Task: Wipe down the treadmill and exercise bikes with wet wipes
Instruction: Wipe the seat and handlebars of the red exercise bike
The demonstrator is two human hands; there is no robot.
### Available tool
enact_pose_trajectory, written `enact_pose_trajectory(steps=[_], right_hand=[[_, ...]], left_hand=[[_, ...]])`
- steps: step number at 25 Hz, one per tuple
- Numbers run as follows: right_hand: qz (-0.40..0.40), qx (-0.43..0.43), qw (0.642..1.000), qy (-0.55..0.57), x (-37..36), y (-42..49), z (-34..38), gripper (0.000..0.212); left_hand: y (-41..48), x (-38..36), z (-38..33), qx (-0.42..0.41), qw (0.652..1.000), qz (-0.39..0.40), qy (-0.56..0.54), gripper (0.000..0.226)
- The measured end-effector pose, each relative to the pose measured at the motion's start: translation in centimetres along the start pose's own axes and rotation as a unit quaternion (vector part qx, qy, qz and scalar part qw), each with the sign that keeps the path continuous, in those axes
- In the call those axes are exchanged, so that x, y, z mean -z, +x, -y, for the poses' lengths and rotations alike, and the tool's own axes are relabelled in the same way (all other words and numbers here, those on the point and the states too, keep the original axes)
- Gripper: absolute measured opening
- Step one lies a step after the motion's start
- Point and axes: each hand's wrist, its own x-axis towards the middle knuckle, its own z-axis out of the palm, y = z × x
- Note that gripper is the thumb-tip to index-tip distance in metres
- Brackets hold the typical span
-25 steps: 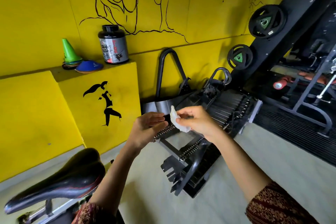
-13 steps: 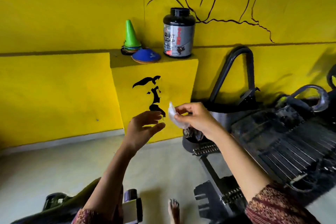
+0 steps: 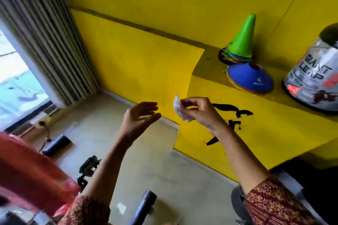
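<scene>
right hand (image 3: pixel 199 113) pinches a crumpled white wet wipe (image 3: pixel 180 108) before a yellow ledge (image 3: pixel 256 115); left hand (image 3: pixel 140 117) hovers just beside it, fingers loose, holding nothing.

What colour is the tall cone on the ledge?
Bright green; the cone shows best in the head view.

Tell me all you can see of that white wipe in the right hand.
The wipe is a small white sheet, crumpled into a wad, thin and soft-looking; whether it is wet cannot be told. The right hand pinches it between thumb and fingers, holding it in the air before the yellow ledge. The left hand is open beside it, not touching.
</scene>
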Motion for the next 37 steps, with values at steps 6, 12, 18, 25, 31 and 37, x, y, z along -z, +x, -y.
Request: enact_pose_trajectory(steps=[6,12,18,25,31,37], right_hand=[[0.12,0.058,0.991,0.028,-4.1,6.8,1.3,0.023],[0.18,0.082,0.98,0.028,-7.4,15.8,2.0,0.035],[0.235,0.103,0.966,0.027,-11.8,27.8,5.1,0.033],[0.325,0.105,0.938,0.051,-19.1,37.6,8.8,0.027],[0.463,0.087,0.879,0.072,-30.4,42.6,13.0,0.016],[0.561,0.144,0.813,0.055,-42.2,48.6,18.8,0.009]], left_hand=[[1.8,2.5,-0.5,0.0,0.994,-0.109,0.025,0.03],[7.2,5.6,-0.1,-0.002,0.982,-0.184,0.036,0.027],[16.7,11.6,-0.2,-0.018,0.967,-0.244,0.065,0.035],[22.5,20.0,0.4,0.006,0.943,-0.319,0.095,0.038],[21.8,28.8,1.8,0.037,0.88,-0.465,0.09,0.038],[23.6,37.9,0.6,0.037,0.807,-0.579,0.109,0.031]])
